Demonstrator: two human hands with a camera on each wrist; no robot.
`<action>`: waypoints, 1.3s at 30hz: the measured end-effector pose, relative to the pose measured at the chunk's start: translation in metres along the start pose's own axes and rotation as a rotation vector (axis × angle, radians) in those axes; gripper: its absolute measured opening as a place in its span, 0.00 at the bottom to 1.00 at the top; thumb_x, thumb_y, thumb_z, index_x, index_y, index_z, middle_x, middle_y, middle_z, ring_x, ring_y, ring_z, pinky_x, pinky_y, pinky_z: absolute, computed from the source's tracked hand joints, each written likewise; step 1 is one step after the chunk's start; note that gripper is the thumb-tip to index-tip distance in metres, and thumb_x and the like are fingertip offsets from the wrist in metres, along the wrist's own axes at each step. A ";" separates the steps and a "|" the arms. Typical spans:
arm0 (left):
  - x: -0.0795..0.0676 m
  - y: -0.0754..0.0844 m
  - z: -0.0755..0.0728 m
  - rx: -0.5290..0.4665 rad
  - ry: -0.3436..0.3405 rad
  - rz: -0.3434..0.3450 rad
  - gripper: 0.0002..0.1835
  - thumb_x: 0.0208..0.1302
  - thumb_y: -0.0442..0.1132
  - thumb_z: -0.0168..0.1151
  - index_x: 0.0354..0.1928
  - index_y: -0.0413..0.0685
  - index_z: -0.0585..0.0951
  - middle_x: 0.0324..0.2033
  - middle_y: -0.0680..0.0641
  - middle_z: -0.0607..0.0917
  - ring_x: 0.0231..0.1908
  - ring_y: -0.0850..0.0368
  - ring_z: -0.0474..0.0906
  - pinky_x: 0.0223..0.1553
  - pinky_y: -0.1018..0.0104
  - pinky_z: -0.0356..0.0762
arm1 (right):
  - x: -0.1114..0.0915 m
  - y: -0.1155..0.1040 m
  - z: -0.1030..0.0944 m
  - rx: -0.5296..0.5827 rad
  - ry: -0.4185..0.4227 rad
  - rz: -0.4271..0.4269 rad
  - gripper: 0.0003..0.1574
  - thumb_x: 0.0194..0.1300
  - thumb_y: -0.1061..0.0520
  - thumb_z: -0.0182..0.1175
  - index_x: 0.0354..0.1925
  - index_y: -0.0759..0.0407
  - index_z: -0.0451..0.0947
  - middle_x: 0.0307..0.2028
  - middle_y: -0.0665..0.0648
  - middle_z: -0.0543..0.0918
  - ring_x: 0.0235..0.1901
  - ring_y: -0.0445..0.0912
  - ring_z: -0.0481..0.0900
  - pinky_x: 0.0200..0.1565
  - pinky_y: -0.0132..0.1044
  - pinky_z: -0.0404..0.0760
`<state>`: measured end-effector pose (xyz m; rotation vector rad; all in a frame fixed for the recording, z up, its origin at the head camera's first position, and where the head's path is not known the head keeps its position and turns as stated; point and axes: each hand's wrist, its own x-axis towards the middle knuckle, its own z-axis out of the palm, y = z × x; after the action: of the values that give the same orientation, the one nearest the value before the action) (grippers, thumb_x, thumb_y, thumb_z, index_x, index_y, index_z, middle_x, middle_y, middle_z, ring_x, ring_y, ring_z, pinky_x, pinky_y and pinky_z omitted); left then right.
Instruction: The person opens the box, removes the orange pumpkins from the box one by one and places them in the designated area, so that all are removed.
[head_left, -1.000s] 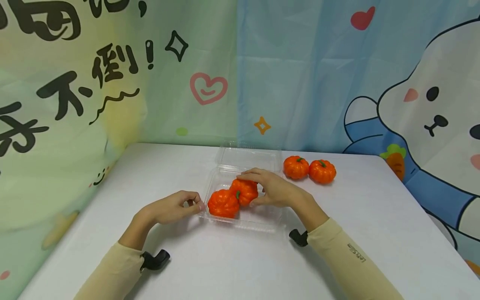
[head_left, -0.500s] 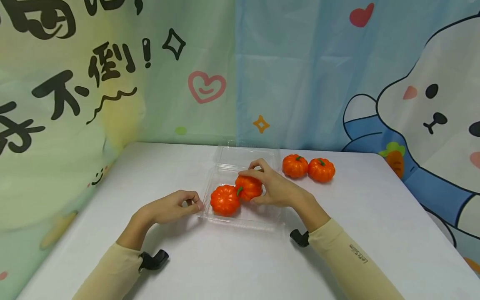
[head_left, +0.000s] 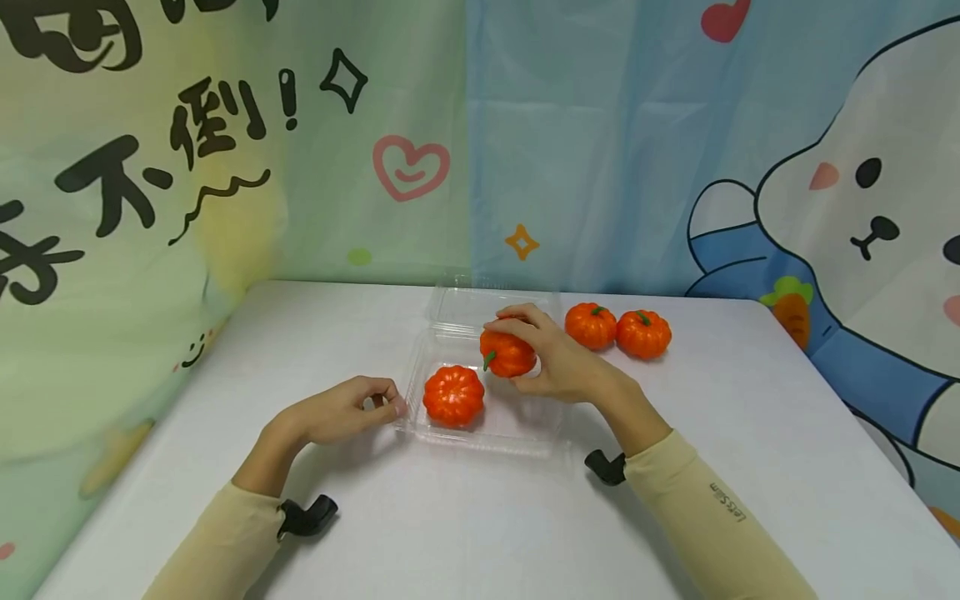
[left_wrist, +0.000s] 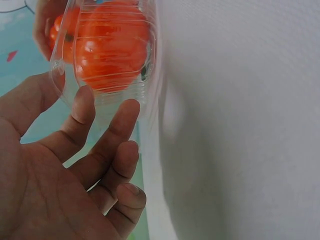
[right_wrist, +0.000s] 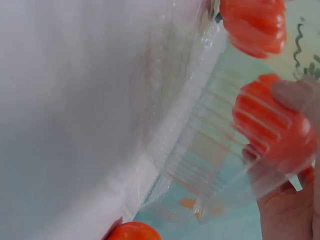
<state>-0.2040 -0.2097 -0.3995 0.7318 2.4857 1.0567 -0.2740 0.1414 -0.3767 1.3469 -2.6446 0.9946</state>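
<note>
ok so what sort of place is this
Probably a small indoor set-up arranged for recording, though the wider room is out of view: a cartoon-printed backdrop behind a plain white tabletop, and black wrist-worn devices that look like cameras.

I take this for a staged tabletop set, room type unclear: a white table [head_left: 465, 517] with cartoon-printed cloth [head_left: 570, 167] hung along its far and left sides, black lettering [head_left: 109, 177] at left.

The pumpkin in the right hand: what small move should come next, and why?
I'd probably carry the held pumpkin toward the two similar pumpkins outside the clear container: the right hand grips it, and it appears raised off the container's bottom.
</note>
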 end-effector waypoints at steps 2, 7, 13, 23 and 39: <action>0.000 0.000 0.000 -0.002 -0.002 -0.002 0.11 0.77 0.47 0.55 0.42 0.49 0.82 0.36 0.52 0.79 0.42 0.53 0.72 0.43 0.62 0.67 | -0.001 0.001 -0.002 0.004 0.014 -0.002 0.43 0.56 0.65 0.72 0.69 0.50 0.72 0.69 0.55 0.64 0.69 0.53 0.65 0.63 0.49 0.76; 0.000 0.000 0.000 0.006 0.000 -0.007 0.12 0.78 0.48 0.55 0.42 0.49 0.82 0.36 0.53 0.79 0.43 0.54 0.72 0.44 0.62 0.67 | -0.004 0.003 -0.006 -0.020 0.061 -0.021 0.39 0.57 0.62 0.73 0.66 0.50 0.73 0.68 0.56 0.65 0.67 0.53 0.68 0.61 0.49 0.77; 0.000 0.000 0.001 0.006 0.003 -0.011 0.12 0.78 0.48 0.55 0.42 0.49 0.82 0.37 0.52 0.80 0.43 0.53 0.73 0.45 0.61 0.68 | -0.012 0.006 -0.013 -0.059 0.127 -0.010 0.40 0.57 0.58 0.74 0.66 0.47 0.72 0.67 0.56 0.65 0.65 0.53 0.70 0.60 0.51 0.78; 0.000 0.001 -0.001 0.020 0.001 -0.018 0.11 0.77 0.48 0.55 0.43 0.50 0.82 0.37 0.53 0.80 0.43 0.53 0.73 0.44 0.62 0.69 | -0.027 0.013 -0.028 -0.095 0.193 0.021 0.42 0.58 0.54 0.76 0.68 0.48 0.70 0.68 0.56 0.66 0.67 0.54 0.69 0.62 0.55 0.76; 0.001 0.002 -0.003 0.012 -0.006 -0.006 0.11 0.77 0.47 0.56 0.43 0.49 0.82 0.35 0.53 0.79 0.42 0.53 0.72 0.43 0.63 0.68 | -0.064 0.033 -0.049 -0.128 0.290 0.114 0.45 0.56 0.56 0.78 0.68 0.51 0.68 0.67 0.56 0.67 0.63 0.53 0.71 0.58 0.54 0.78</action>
<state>-0.2055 -0.2093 -0.3960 0.7300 2.4901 1.0367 -0.2703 0.2285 -0.3731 0.9558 -2.5372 0.9313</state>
